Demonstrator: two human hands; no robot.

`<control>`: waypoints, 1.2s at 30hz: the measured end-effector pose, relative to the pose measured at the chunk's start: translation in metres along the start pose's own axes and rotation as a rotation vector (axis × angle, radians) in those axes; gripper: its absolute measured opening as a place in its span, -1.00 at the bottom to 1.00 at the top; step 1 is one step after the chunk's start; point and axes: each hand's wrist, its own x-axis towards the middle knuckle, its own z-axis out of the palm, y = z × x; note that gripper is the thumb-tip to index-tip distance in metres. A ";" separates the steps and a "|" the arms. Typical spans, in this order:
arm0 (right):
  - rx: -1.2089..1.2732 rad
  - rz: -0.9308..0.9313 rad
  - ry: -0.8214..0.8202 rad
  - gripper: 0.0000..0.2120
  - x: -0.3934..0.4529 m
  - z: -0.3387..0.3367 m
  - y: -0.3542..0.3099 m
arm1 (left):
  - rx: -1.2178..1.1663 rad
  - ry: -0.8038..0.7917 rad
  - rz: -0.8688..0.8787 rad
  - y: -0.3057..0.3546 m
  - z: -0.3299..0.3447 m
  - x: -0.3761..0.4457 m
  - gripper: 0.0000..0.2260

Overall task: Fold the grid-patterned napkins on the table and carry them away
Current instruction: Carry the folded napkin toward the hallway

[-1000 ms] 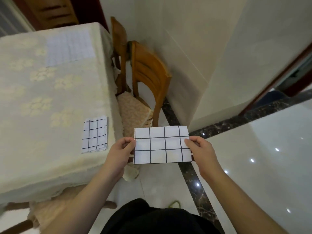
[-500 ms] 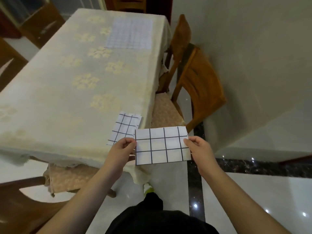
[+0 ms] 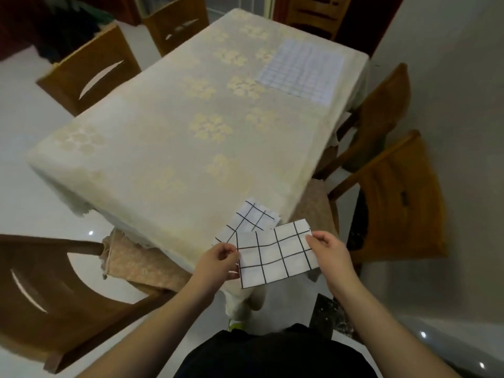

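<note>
I hold a folded white napkin with a black grid [image 3: 275, 253] in the air over the table's near right corner. My left hand [image 3: 218, 259] pinches its left edge and my right hand [image 3: 328, 248] pinches its right edge. A second folded grid napkin [image 3: 252, 218] lies on the table just behind it, partly hidden by the held one. A larger, finer-grid napkin [image 3: 301, 69] lies flat and unfolded at the table's far right corner.
The table [image 3: 169, 137] wears a cream floral cloth. Wooden chairs stand around it: two on the right [image 3: 395, 192], one near left [image 3: 46, 290], others at the far left [image 3: 92, 72]. A pale wall runs along the right. The floor is glossy white tile.
My view has swung left, so the whole table now shows. The held napkin stays between both hands and now overlaps the folded napkin on the table.
</note>
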 end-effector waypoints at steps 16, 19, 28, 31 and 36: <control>-0.491 -0.143 -0.478 -0.91 0.143 0.062 -0.016 | -0.273 0.407 -0.238 -0.044 0.016 0.040 -0.89; -0.596 -0.173 -0.572 -0.90 0.166 0.070 -0.022 | -0.313 0.470 -0.274 -0.044 0.028 0.047 -0.89; -0.776 -0.280 -0.662 -0.91 0.198 0.091 -0.031 | -0.286 0.709 -0.289 -0.038 0.052 0.063 -0.93; -0.806 -0.304 -0.682 -0.92 0.201 0.096 -0.032 | -0.270 0.782 -0.286 -0.038 0.055 0.066 -0.93; -0.839 -0.318 -0.699 -0.93 0.210 0.095 -0.030 | -0.200 0.830 -0.291 -0.040 0.064 0.068 -0.91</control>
